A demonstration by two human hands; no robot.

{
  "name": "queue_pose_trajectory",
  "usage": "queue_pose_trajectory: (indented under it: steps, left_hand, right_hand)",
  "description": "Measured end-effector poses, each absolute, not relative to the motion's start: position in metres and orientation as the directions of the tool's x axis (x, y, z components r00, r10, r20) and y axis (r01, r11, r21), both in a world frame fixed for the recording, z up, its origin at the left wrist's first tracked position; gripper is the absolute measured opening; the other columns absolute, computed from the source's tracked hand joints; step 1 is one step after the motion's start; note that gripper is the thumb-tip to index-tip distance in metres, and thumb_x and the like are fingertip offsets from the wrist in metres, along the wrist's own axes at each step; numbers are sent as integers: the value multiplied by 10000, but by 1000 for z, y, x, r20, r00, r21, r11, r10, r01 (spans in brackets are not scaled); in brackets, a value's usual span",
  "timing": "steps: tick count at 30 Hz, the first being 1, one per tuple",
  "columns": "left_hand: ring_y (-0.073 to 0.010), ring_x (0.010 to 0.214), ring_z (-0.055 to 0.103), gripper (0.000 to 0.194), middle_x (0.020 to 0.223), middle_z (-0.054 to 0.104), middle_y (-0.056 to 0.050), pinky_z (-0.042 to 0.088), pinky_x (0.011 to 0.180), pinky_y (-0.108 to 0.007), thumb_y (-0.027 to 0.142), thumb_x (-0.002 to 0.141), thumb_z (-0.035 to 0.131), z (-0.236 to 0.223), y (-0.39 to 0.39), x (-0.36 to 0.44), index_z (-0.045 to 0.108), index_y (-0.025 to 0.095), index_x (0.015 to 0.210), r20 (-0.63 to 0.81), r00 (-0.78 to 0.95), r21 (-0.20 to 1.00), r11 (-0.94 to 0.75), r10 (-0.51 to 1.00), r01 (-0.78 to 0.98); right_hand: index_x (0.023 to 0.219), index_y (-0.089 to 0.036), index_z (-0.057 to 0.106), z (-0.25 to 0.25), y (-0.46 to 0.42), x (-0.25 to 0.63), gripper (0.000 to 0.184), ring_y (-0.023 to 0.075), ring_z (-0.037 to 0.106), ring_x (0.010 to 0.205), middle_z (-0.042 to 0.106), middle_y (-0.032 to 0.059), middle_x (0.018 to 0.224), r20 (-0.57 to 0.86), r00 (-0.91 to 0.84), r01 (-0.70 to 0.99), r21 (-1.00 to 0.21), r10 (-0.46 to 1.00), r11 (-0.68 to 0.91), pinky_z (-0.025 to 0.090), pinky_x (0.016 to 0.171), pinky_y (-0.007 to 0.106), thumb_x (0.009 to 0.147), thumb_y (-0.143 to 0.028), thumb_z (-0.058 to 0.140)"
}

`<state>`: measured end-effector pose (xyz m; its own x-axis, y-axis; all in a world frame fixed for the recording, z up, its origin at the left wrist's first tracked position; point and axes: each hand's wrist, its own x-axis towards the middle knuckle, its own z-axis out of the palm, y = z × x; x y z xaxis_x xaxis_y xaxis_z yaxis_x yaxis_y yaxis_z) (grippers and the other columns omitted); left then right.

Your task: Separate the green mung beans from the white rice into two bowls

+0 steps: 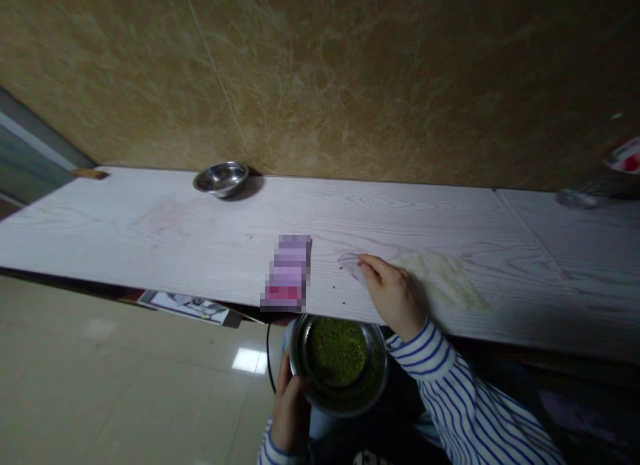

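Note:
My left hand [291,408] is closed on the left rim of a steel bowl [376,348], which rests over my lap just below the table edge. Small green beans or grains [337,352] cover its bottom. On the tabletop, my right hand [397,297] pinches a thin, see-through piece [349,262] that looks like clear plastic; its exact kind does not show. A few dark specks lie just left of these fingers. Spread to the right of that hand is a flat heap of pale grains [447,278], partly hidden behind the wrist.
The pale wood-grain table [170,252] runs along a brown marbled wall. Near the wall stands a small steel bowl [223,178]. A blurred-out purple phone-shaped item [289,272] lies at the front edge. Clear plastic [577,198] sits far right. A drawer [185,306] juts out below.

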<state>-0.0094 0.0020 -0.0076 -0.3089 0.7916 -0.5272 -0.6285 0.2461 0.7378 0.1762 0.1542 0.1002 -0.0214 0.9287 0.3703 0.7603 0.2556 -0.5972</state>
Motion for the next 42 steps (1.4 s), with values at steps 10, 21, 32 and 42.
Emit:
queue_pose_trajectory:
  steps: [10, 21, 32, 42]
  left_hand:
    - [-382, 1243, 612, 563, 1152, 755, -93, 492, 1041, -488, 332, 671, 769, -3, 5, -24, 713, 224, 1221, -453, -363, 788, 176, 814, -589]
    - [-385, 1236, 604, 507, 1103, 759, -79, 491, 1024, -472, 293, 644, 740, -4, 7, -35, 719, 229, 1147, -426, -331, 799, 180, 842, -573]
    - [-405, 1305, 577, 595, 1241, 745, -91, 448, 1095, -525, 298, 630, 771, -3, 8, -19, 714, 235, 1219, -424, -289, 772, 176, 858, -611]
    - [-398, 1310, 564, 552, 1260, 728, -90, 421, 1128, -536, 348, 653, 763, 0, 10, 1, 744, 242, 1194, -435, -235, 810, 264, 869, -524]
  right_hand:
    - [1133, -226, 769, 102, 157, 170, 279, 245, 784, 954, 814, 76, 1095, 364, -92, 707, -632, 927, 319, 607, 883, 389, 984, -183, 537]
    - [1104, -251, 750, 108, 154, 167, 263, 208, 773, 962, 819, 29, 1045, 238, -293, 612, -698, 926, 373, 590, 919, 394, 969, -150, 547]
    - [1086, -263, 772, 114, 115, 175, 271, 197, 777, 973, 823, 19, 1044, 163, -393, 537, -759, 905, 369, 605, 942, 386, 961, -165, 552]
    - [1090, -204, 781, 103, 86, 225, 259, 226, 800, 867, 825, 82, 1022, 342, 16, 630, -733, 940, 256, 654, 792, 313, 962, -267, 564]
